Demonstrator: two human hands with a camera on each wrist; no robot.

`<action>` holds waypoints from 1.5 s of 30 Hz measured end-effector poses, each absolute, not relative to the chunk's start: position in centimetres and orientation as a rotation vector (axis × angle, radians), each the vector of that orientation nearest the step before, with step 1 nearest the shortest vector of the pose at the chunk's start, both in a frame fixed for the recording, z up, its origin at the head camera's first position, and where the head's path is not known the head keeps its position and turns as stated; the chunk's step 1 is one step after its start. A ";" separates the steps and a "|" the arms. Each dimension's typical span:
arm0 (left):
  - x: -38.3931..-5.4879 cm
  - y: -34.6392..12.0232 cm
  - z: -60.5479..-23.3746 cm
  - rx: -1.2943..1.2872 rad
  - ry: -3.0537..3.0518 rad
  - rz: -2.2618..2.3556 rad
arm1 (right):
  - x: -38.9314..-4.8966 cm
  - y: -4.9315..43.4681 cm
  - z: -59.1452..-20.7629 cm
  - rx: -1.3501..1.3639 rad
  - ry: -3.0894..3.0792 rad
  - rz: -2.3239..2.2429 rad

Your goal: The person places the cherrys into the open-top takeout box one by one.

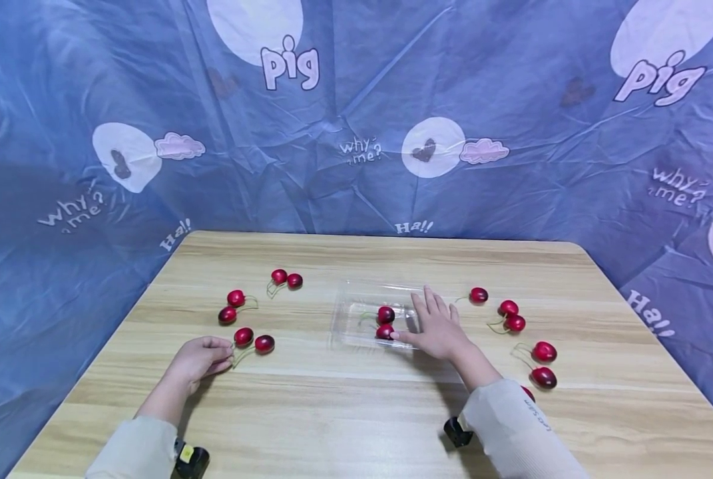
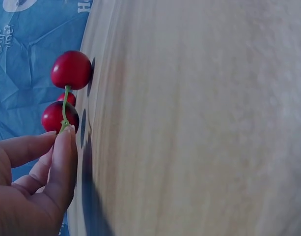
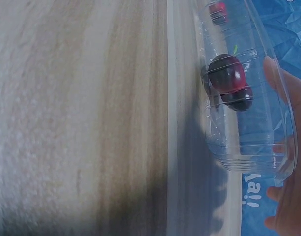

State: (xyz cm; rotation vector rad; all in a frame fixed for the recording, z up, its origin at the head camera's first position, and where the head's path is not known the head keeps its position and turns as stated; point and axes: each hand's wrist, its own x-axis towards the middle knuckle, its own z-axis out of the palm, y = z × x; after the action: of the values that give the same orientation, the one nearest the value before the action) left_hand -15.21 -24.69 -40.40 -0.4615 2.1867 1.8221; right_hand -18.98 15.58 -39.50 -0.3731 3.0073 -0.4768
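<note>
My left hand (image 1: 197, 362) pinches the green stem of a pair of red cherries (image 1: 264, 344) between thumb and fingertips. In the left wrist view the joined stem end (image 2: 64, 123) sits at the fingertips, with a cherry (image 2: 71, 70) beyond it. My right hand (image 1: 440, 330) rests on the right end of a clear plastic box (image 1: 347, 339), fingers spread and thumb along its near side. Two cherries (image 1: 385, 315) lie inside the box near that thumb. The right wrist view shows the box wall (image 3: 283, 113) against the hand, with dark red cherries (image 3: 229, 73) inside.
Further cherry pairs lie left, one pair (image 1: 227, 315) beyond my left hand and another (image 1: 295, 281) farther back. Right of the box are several cherries (image 1: 514, 323), one partly hidden by my right sleeve (image 1: 512, 426). A blue printed cloth (image 1: 332, 186) hangs behind the wooden table (image 1: 332, 412).
</note>
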 end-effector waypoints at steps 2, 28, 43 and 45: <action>-15.2 -24.7 -40.3 -0.461 2.167 1.848 | -19.0 15.6 -39.5 -0.372 3.006 -0.478; -15.9 -22.3 -37.6 -0.293 2.129 1.979 | -18.7 15.5 -39.8 -0.389 3.013 -0.487; -16.7 -20.0 -35.9 -0.143 2.107 2.009 | -19.0 15.4 -39.3 -0.389 3.007 -0.487; -16.8 -19.7 -35.7 -0.134 2.115 2.003 | -19.0 15.3 -39.3 -0.391 3.010 -0.489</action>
State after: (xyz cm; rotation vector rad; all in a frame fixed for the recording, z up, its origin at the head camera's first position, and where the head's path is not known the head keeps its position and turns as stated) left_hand -16.75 -19.65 -35.72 -0.1343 2.1148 2.0035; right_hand -19.02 15.35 -39.33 -0.3915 3.0099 -0.4888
